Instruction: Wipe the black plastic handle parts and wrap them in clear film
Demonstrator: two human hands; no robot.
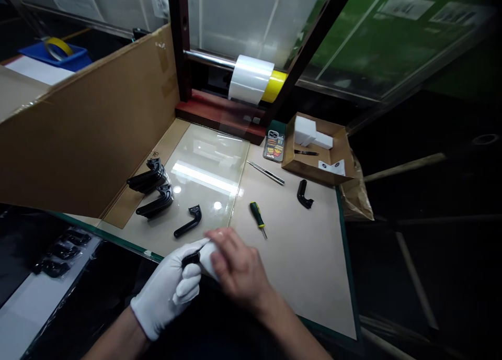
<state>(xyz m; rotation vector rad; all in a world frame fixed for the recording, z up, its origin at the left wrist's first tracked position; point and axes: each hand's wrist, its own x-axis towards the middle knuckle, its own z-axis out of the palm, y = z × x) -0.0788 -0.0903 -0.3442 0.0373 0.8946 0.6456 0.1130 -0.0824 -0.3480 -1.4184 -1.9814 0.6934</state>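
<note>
Small black part (191, 258) pinched in my gloved left hand (164, 292), my bare right hand (235, 266) against it by the worktop (306, 276) near edge, black brackets (188, 221) lying on the glass sheet (204, 161) beyond.

A glossy black part (191, 259) (mostly hidden) sits within the white-gloved left hand (164, 292).

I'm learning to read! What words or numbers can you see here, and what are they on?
No words or numbers can be read clearly.
White paper labels on the green glass panel: too blurred to read.
Small dark print on the tan mat: too small to read.
White card in the brown cardboard tray: its marks are too small to read.
</note>
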